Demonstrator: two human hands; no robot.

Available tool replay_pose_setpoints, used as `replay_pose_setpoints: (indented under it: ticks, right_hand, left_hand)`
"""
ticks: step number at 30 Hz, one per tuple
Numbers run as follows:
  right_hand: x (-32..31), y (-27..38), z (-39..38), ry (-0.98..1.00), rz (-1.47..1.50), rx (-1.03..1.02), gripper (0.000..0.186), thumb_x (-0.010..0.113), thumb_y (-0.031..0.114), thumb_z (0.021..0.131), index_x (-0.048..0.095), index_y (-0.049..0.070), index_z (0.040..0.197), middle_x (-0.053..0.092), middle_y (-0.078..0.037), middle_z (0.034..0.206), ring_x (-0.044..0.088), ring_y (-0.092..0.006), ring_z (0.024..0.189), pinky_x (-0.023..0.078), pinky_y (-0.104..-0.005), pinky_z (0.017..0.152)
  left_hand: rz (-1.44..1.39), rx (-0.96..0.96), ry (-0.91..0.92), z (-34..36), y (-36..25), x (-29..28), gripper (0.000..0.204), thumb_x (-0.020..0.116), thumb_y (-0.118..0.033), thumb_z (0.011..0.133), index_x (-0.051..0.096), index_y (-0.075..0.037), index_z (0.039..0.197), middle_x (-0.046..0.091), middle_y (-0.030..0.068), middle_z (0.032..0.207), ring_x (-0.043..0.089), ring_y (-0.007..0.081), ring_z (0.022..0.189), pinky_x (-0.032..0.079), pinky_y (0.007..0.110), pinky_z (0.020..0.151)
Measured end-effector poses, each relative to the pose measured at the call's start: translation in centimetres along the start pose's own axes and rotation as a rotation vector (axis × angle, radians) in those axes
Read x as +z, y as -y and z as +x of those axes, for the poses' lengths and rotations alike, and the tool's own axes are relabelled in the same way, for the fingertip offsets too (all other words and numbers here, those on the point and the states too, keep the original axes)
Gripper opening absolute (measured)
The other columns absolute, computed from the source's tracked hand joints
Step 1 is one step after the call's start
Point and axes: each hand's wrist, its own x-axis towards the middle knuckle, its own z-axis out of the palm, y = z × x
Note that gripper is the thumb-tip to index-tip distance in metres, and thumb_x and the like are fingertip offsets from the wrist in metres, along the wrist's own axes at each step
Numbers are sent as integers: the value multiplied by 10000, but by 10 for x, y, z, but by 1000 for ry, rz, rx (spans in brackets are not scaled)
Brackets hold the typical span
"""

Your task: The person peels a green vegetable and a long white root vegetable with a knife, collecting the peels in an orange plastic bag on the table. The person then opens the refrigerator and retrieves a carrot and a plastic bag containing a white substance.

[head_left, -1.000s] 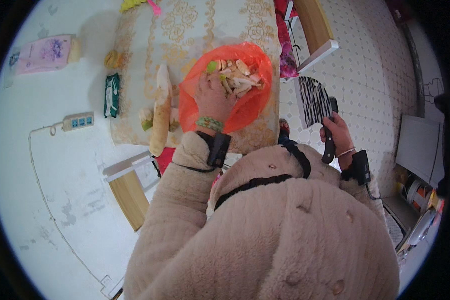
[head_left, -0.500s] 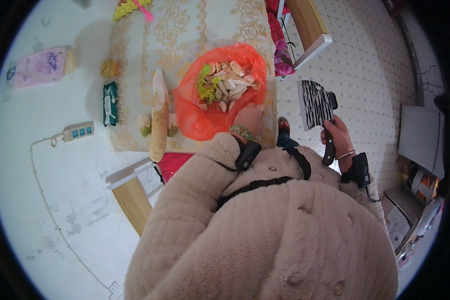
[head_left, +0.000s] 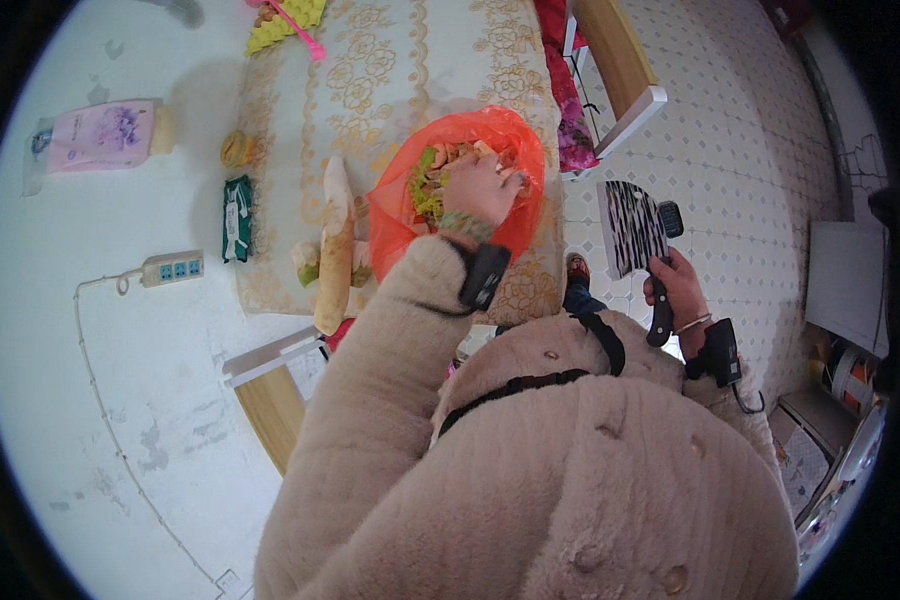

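Note:
My left hand (head_left: 480,188) reaches into a red plastic bag (head_left: 395,225) on the table and lies over the vegetable scraps in it, fingers apart; its palm side is hidden. Pale peelings and yellow-green leaves (head_left: 426,200) show beside the hand. A long white radish (head_left: 336,250), brownish at its near end, lies left of the bag, with cut vegetable ends (head_left: 308,262) next to it. Off the table's right side, my right hand (head_left: 678,287) grips the black handle of a cleaver (head_left: 632,228), its black-and-white patterned blade pointing away from me over the floor.
The table (head_left: 370,110) has a gold-flowered cover. Along its left edge sit a green packet (head_left: 237,218) and a yellow roll (head_left: 237,149). A power strip (head_left: 173,268) and a purple tissue pack (head_left: 102,137) are on the white wall. Wooden stools (head_left: 618,60) stand at far right and near left (head_left: 270,410).
My left hand has moved from the bag's near rim up and onto the scraps inside it. My right hand keeps hold of the cleaver. The whole view has shifted slightly.

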Motion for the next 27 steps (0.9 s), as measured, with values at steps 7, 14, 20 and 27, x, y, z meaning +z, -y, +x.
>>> replay_pose_setpoints:
  ticks: [7,14,20,27]
  right_hand:
    - [-8,-12,-1,-44,11,30,164,592,162,910,518,45,997,537,-13,724,558,-106,546,455,-245,449]
    - [-12,-23,3,-86,86,7,176,588,163,912,515,38,1013,543,-18,730,552,-108,537,452,-246,443]
    - [-7,-21,6,-65,73,-33,165,593,158,911,505,40,984,533,-26,728,556,-120,534,449,-253,435]
    - [2,-14,1,-24,87,-34,146,595,144,913,497,49,967,531,-21,749,563,-118,542,454,-258,434]
  left_hand:
    - [-207,-13,135,59,1,30,301,634,-308,793,653,-29,905,656,147,812,640,282,795,493,407,715]
    - [-1113,-185,138,70,0,-8,59,591,-131,901,610,-76,911,603,17,815,574,145,682,490,288,604]
    - [-1763,-364,297,33,-23,-2,302,559,-70,903,513,-66,1201,597,59,961,615,207,896,541,385,740]
    - [-713,-29,10,-11,-5,15,647,669,-210,835,376,-40,1387,568,140,1118,585,305,1034,488,416,883]
